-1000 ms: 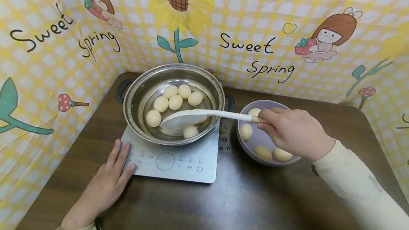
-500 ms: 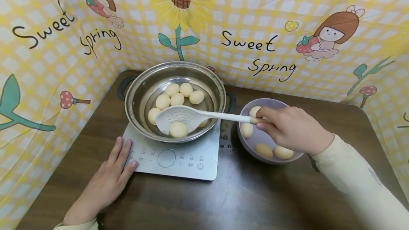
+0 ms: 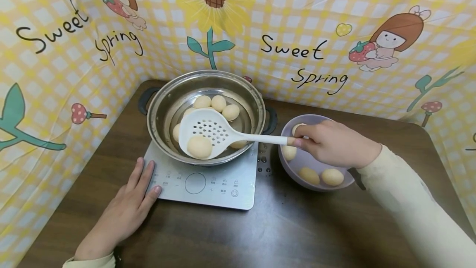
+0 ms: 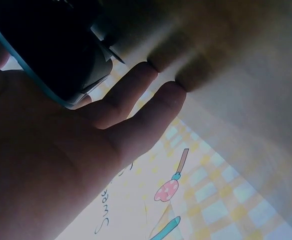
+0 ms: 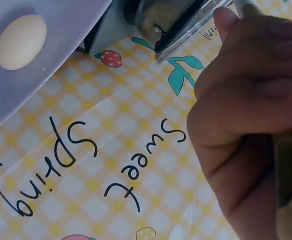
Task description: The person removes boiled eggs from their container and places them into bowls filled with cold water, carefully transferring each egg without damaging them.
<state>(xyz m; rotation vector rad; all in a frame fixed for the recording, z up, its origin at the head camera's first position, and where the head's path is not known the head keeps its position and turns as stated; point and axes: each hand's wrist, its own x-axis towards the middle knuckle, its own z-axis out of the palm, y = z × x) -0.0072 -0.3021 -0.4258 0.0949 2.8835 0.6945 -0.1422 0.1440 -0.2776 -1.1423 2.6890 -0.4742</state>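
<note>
My right hand (image 3: 334, 144) grips the handle of a white slotted skimmer (image 3: 269, 139), its fingers curled in the right wrist view. On the skimmer's perforated head lies one pale egg (image 3: 200, 147), held over a steel pot (image 3: 151, 121). Several more eggs (image 3: 218, 103) sit in the pot's water, some partly covered by the skimmer. Under my right hand stands a lilac bowl (image 3: 303, 162) with several eggs (image 3: 332, 177) in it. My left hand (image 3: 124, 208) lies with fingers extended at the left edge of the silver induction cooker (image 3: 243, 195).
The pot stands on the cooker and has dark side handles (image 3: 271, 120). Water drops (image 3: 261, 159) dot the brown table (image 3: 282, 230) between cooker and bowl. A yellow checked cloth (image 3: 290, 7) surrounds the table's back and sides.
The skimmer has come up out of the water with an egg on it, and its head has turned to face up. My left hand has stayed in place.
</note>
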